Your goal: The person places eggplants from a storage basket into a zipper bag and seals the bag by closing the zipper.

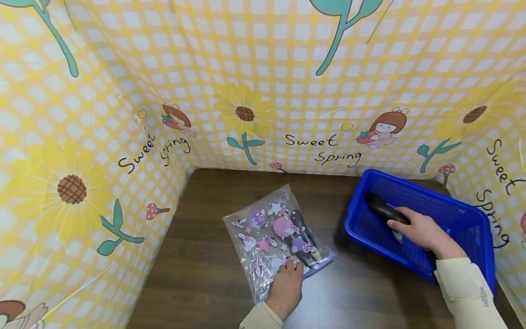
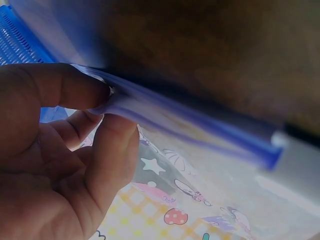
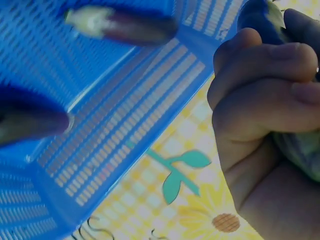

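Note:
My right hand [image 1: 419, 228] grips a dark eggplant [image 1: 382, 208] over the blue basket [image 1: 353, 214]. In the right wrist view its fingers curl round the eggplant, and two more eggplants show at the basket: one at the top [image 3: 137, 26], another at the left edge [image 3: 35, 122]. My left hand [image 1: 286, 288] is at the near edge of a clear zip bag [image 1: 250, 228] printed with pink and purple figures. The left wrist view shows its thumb and a finger pinching the purple zip strip [image 2: 215, 132], with the mouth parted. Dark eggplants [image 1: 305, 228] lie inside the bag.
The brown wooden table [image 1: 197, 256] carries the bag in its middle and the basket at the right. A yellow checked cloth [image 1: 263, 109] with sunflowers hangs as walls at the back and both sides. The basket stands close to the right wall.

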`<move>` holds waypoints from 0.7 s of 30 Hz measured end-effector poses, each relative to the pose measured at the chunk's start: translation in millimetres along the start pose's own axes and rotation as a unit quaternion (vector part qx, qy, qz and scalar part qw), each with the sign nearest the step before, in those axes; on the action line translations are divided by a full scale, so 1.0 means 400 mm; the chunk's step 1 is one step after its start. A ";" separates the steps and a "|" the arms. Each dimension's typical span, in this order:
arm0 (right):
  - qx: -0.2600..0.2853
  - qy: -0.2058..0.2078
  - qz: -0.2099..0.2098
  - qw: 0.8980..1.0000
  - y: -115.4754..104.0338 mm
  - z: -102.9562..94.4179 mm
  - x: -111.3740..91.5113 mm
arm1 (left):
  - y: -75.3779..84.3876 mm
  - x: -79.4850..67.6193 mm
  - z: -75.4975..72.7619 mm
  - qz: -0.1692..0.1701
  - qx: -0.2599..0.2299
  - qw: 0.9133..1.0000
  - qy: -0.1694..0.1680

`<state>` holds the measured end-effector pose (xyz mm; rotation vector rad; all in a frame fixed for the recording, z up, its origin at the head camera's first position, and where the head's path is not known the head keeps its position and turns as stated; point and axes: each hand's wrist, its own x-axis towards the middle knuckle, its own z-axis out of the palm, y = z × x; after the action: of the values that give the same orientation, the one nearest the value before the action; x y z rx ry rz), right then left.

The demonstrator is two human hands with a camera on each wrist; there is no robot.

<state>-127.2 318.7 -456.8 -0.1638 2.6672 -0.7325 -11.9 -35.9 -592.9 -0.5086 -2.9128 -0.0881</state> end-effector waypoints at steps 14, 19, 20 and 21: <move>0.017 0.004 -0.029 0.999 -0.072 0.084 -0.031 | -0.001 0.004 -0.007 -0.001 -0.011 1.000 -0.009; 0.033 0.016 -0.037 0.999 -0.078 0.117 -0.041 | -0.001 0.003 0.000 0.001 -0.005 1.000 -0.010; 0.033 0.019 -0.040 0.998 -0.080 0.123 -0.043 | -0.002 0.003 0.001 0.000 -0.007 1.000 -0.013; 0.032 0.023 -0.043 0.998 -0.082 0.127 -0.045 | -0.002 0.003 0.002 -0.001 -0.008 1.000 -0.015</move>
<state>-90.9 270.2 -474.8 -0.2498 2.6907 -0.8583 -13.3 -36.1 -593.7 -0.5146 -2.9437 -0.1042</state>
